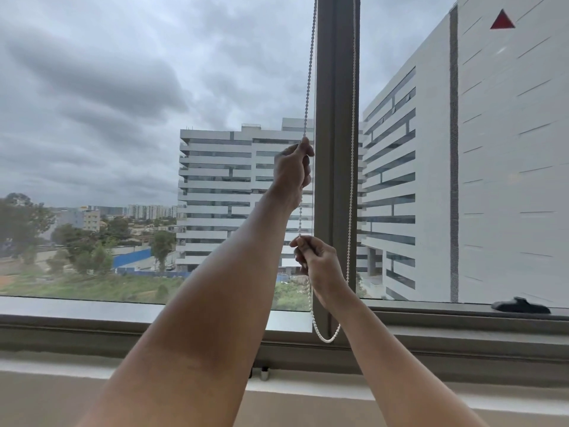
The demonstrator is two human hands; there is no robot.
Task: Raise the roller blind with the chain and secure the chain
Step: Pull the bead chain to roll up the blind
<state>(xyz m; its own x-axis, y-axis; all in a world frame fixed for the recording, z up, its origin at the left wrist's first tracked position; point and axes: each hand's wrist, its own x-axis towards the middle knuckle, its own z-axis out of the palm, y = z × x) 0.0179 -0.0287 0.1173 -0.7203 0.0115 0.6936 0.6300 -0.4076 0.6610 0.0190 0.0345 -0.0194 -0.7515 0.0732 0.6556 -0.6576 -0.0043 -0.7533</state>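
A white beaded chain hangs as a loop in front of the window's grey mullion. My left hand grips the loop's left strand high up, fingers closed around it. Lower down, my right hand pinches the same strand between thumb and fingers. The right strand runs straight down beside the mullion and the loop's bottom hangs near the lower window frame. No blind fabric shows in the glass; the roller itself is out of view above.
The window frame and sill run across below the glass. A dark window handle lies on the lower frame at right. Outside stand white office buildings and trees.
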